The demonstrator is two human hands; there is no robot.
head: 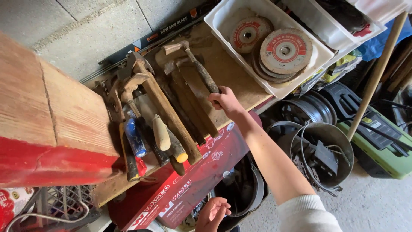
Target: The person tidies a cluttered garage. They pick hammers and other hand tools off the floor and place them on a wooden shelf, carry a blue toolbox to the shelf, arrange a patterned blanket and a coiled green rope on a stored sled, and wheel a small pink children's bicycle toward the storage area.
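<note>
Gripping one hammer (195, 64); right hand (225, 102)

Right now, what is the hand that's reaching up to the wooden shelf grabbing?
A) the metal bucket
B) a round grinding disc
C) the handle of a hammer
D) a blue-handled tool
C: the right hand is closed around the end of the dark handle of a hammer lying on the wooden shelf; the grinding discs sit untouched in the white tub.
</note>
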